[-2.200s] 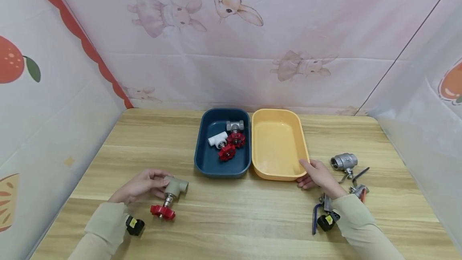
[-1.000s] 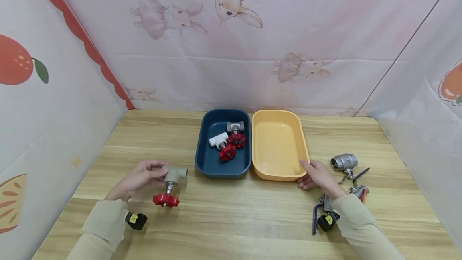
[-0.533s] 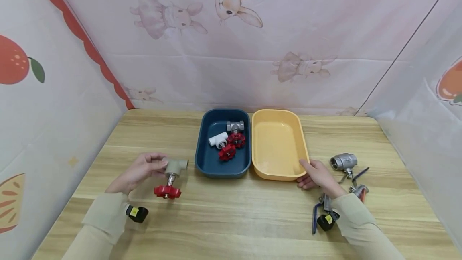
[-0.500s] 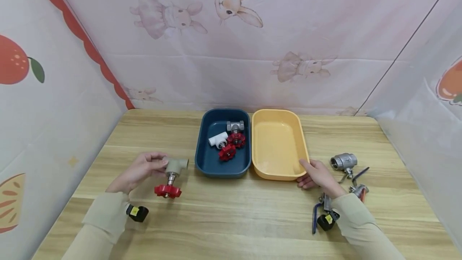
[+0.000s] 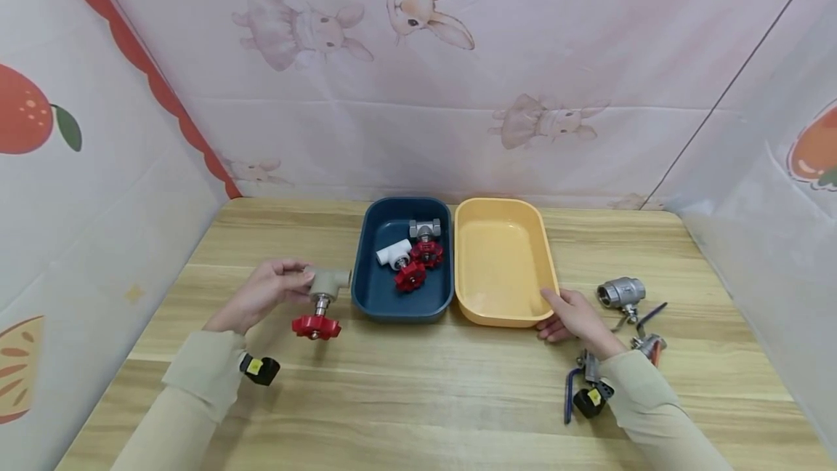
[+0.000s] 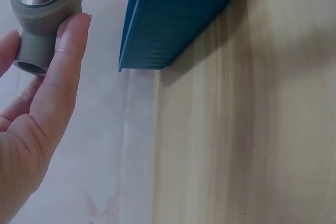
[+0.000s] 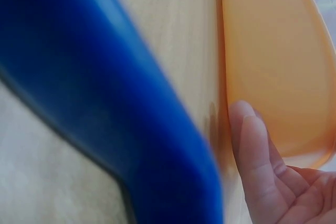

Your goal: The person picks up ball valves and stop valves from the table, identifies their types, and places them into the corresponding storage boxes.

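Observation:
My left hand point(image 5: 269, 289) pinches the grey plastic end of a stop valve point(image 5: 325, 285) between thumb and fingers. Its red handwheel point(image 5: 317, 326) hangs toward me, and the valve's right end comes close to the left wall of the blue bin point(image 5: 358, 267). In the left wrist view the grey body point(image 6: 44, 22) sits between thumb and fingertips, above the table. My right hand point(image 5: 575, 318) grips the front right corner of the yellow bin point(image 5: 472, 309), thumb over the rim and fingers outside. In the right wrist view fingers press the yellow wall point(image 7: 278, 72).
Inside the blue bin lie a white valve point(image 5: 394, 253) and a metal valve point(image 5: 425, 230), both with red handwheels. A steel ball valve point(image 5: 621, 292) and other lever valves lie by my right forearm; a blue lever point(image 5: 569, 397) sticks out. Patterned cloth walls point(image 5: 418, 137) enclose the table.
My left hand has lifted the valve and carried it away from me and to the right, toward the blue bin. The right hand has stayed on the yellow bin's corner.

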The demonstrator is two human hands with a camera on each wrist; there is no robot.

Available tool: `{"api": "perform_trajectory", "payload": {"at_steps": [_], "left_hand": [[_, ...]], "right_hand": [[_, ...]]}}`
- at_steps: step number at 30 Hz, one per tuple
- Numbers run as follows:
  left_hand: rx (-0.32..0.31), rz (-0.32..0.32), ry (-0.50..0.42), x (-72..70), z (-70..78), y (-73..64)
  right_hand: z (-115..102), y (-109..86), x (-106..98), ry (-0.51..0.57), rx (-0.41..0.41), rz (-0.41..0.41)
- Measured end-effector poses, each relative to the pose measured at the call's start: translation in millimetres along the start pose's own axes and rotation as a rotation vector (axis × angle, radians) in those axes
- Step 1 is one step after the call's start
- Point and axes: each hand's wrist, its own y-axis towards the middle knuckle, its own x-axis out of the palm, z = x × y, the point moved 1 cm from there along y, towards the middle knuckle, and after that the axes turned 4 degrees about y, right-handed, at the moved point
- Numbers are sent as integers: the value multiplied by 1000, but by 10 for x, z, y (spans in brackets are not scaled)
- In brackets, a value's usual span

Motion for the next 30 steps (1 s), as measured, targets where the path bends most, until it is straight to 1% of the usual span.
{"api": "perform_trajectory", "payload": {"at_steps": [7, 13, 18, 23, 27, 30], "left_hand": [[16, 10, -6, 24, 80, 69], [-5, 45, -40, 84, 156, 150], [-31, 70, -71, 125, 206, 241], [-43, 85, -82, 169, 246, 332], [-47, 99, -96, 217, 281, 412], [-36, 98, -113, 253, 301, 486]], "right_hand": [[14, 10, 1, 10, -4, -1], [25, 14, -1, 9, -5, -1], [29, 12, 0, 11, -8, -3], [25, 9, 1, 7, -6, -3], [18, 8, 0, 2, -7, 1], [14, 7, 0, 0, -8, 1]]}}
